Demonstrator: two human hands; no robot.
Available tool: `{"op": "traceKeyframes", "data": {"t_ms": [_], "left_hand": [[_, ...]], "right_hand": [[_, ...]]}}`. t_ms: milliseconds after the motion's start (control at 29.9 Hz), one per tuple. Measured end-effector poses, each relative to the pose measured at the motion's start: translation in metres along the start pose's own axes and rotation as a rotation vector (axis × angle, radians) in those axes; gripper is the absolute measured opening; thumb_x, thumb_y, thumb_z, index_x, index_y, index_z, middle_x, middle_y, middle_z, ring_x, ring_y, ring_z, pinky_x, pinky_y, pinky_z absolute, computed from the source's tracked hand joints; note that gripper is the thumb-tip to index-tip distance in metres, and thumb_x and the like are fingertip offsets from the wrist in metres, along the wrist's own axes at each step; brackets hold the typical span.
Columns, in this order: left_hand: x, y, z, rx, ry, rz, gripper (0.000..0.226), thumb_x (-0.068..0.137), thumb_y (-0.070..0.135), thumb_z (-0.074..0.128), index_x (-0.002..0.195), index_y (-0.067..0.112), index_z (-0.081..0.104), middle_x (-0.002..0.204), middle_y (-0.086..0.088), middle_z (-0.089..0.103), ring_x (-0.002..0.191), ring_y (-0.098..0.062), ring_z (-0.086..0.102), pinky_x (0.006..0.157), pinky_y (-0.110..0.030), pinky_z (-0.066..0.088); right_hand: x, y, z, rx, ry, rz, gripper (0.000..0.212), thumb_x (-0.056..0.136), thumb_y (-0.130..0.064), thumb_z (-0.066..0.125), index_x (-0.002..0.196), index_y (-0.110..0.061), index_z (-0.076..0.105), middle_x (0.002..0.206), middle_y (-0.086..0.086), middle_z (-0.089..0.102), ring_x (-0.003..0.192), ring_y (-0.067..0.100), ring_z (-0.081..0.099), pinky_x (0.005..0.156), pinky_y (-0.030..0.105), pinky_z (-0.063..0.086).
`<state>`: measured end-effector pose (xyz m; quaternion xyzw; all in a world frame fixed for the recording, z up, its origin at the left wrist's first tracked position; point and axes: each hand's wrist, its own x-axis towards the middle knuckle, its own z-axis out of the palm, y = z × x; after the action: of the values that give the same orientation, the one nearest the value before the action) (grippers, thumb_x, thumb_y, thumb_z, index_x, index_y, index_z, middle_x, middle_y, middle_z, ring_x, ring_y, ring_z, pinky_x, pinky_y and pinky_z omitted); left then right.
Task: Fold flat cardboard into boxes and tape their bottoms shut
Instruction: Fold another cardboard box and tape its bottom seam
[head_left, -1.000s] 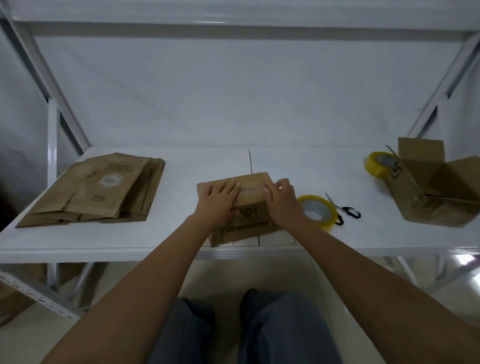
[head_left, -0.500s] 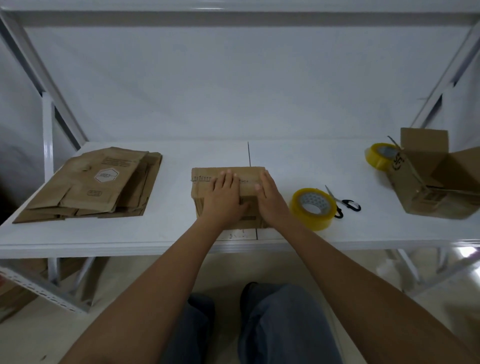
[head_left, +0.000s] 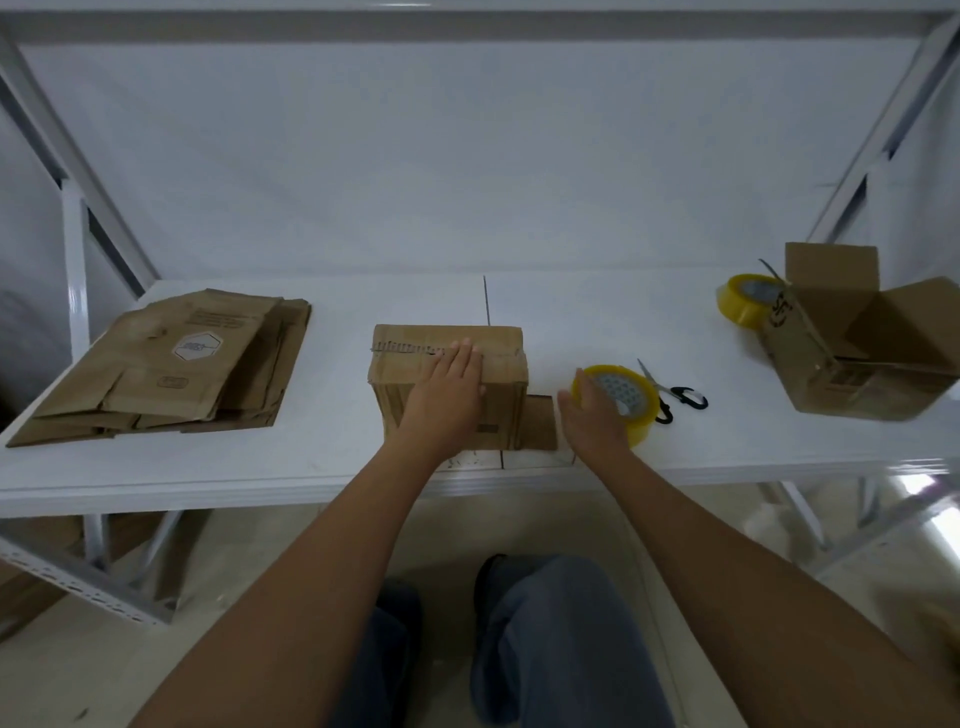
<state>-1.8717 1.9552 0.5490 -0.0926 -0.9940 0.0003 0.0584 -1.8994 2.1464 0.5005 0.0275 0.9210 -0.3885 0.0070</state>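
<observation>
box (head_left: 447, 384): middle of the white table (head_left: 332, 457), near the front edge, flaps-closed face up; long axis runs left-right, a side flap (head_left: 540, 428) sticks out low on its right
left hand (head_left: 447, 395): flat on top of the box, fingers straight and together, pressing over the flap seam; fingertips reach past the seam
right hand (head_left: 592, 415): off the box, at the near tape roll (head_left: 618, 400); fingers loosely spread and slightly curved, touching the roll's left rim, thumb side toward the box; a full grip round the roll – cannot tell
near tape roll: yellow, just right of the box, tilted with its hole facing up and toward the camera
scissors (head_left: 670, 392): just right of that roll, black handles toward the front, blades pointing back
flat cardboard stack (head_left: 171, 369): left part of the table, well apart from the box
finished box (head_left: 857, 343): far right, lying on its side, open flaps toward the right
second tape roll (head_left: 745, 299): yellow, behind and touching the finished box's left side
</observation>
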Motion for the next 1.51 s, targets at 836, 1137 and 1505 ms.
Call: {"op": "traceKeyframes", "data": {"t_ms": [836,1137,1505], "left_hand": [[-0.008,-0.004,-0.025,-0.152,-0.051,-0.035,0.055,0.103,0.04,0.014,0.153,0.02,0.001,0.161,-0.004,-0.006,0.148,-0.02,-0.007,0.118,-0.042,-0.004],[-0.036,0.024,-0.086,-0.783,0.191,0.014,0.043,0.104,0.031,0.032,0.144,0.017,0.04,0.156,0.0,0.026,0.145,-0.015,0.019,0.115,-0.03,0.016],[-0.071,0.033,-0.133,-1.316,0.019,0.01,0.034,0.1,0.018,0.038,0.098,0.008,0.07,0.105,-0.002,0.068,0.101,-0.015,0.061,0.083,-0.024,0.05]], "right_hand": [[-0.036,-0.035,-0.096,0.042,0.087,-0.195,0.048,0.09,-0.029,0.06,0.134,-0.018,0.043,0.127,0.008,0.048,0.121,0.027,0.04,0.1,0.041,0.036],[-0.091,-0.067,-0.123,0.138,0.016,-0.244,0.06,0.073,-0.032,0.08,0.119,-0.029,0.042,0.12,0.002,0.042,0.107,0.02,0.046,0.08,0.031,0.045],[-0.134,-0.096,-0.126,0.169,-0.164,-0.398,0.046,0.075,-0.037,0.077,0.113,-0.033,0.051,0.11,-0.01,0.055,0.101,0.012,0.054,0.081,0.031,0.052]]}}
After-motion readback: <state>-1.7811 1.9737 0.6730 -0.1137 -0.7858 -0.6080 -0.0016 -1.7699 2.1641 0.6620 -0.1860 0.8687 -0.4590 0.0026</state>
